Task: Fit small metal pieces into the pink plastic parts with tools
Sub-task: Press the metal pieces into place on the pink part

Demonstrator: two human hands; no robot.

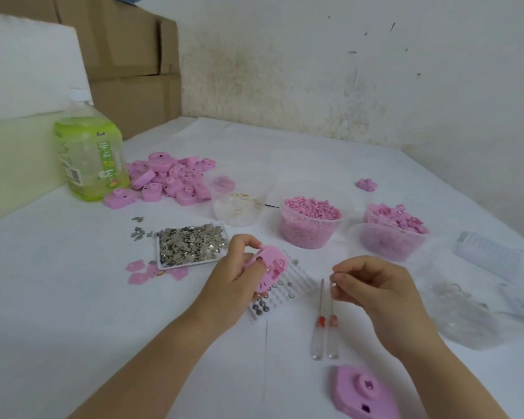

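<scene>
Pink part held ready for a metal insert, tools parked alongside

The left hand [230, 279] gripped one pink part [271, 267] with curled fingers, tilting its open face up and toward the right hand [372, 285], probably so the recess was easy to reach. The right hand's thumb and forefinger were pinched on what seemed a small metal piece [334, 270], too tiny to be sure of. Two clear-handled tools [324, 322] lay side by side on the tabletop [73, 297] just under that hand, within easy reach. One tray [159, 252] of loose metal pieces [191, 243] sat just beyond the left hand. There were two tubs [310, 225] of pink bits and one bottle [91, 158], plus a pile of pink parts [170, 179] too jumbled to count. One more pink part [365, 391] lay nearest the person.
</scene>
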